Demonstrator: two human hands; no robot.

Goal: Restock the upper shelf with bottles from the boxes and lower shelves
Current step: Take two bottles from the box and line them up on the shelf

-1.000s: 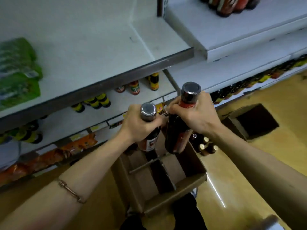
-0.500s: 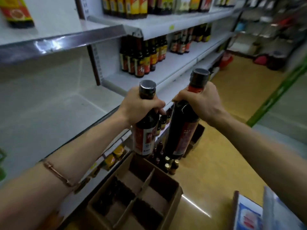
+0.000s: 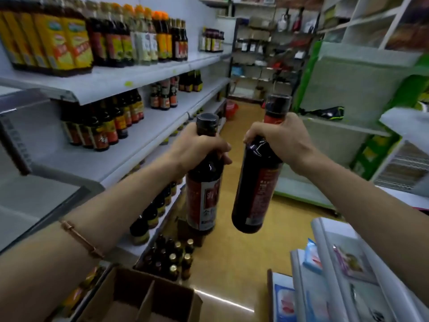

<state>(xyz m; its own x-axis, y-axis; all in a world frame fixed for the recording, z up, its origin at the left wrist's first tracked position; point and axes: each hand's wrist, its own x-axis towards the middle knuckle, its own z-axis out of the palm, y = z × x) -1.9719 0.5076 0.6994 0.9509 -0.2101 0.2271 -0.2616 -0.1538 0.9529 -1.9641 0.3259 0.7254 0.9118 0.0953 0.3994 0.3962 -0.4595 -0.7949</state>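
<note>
— Down by my feet, what's there?

— An open cardboard box [image 3: 144, 300] with dividers, and just past it a cluster of small capped bottles [image 3: 173, 256] on the floor. Packets on a rack [image 3: 325, 270] sit at my right.

— And your grip?

— My left hand [image 3: 197, 145] is clenched round the neck of 1 dark bottle [image 3: 203, 194]; my right hand [image 3: 278, 140] grasps the neck of a second bottle [image 3: 255, 189], tilted a little. Both hang in the air over the aisle, apart from each other, a bracelet [image 3: 81, 238] on my left wrist.

— What stands beyond them?

— Left of the bottles, the middle shelf [image 3: 148, 126] carries dark bottles at its back, with bare board in front. Above, the upper shelf [image 3: 111, 77] is crowded with yellow-labelled and dark bottles. Far down the aisle stand blurred racks.
</note>
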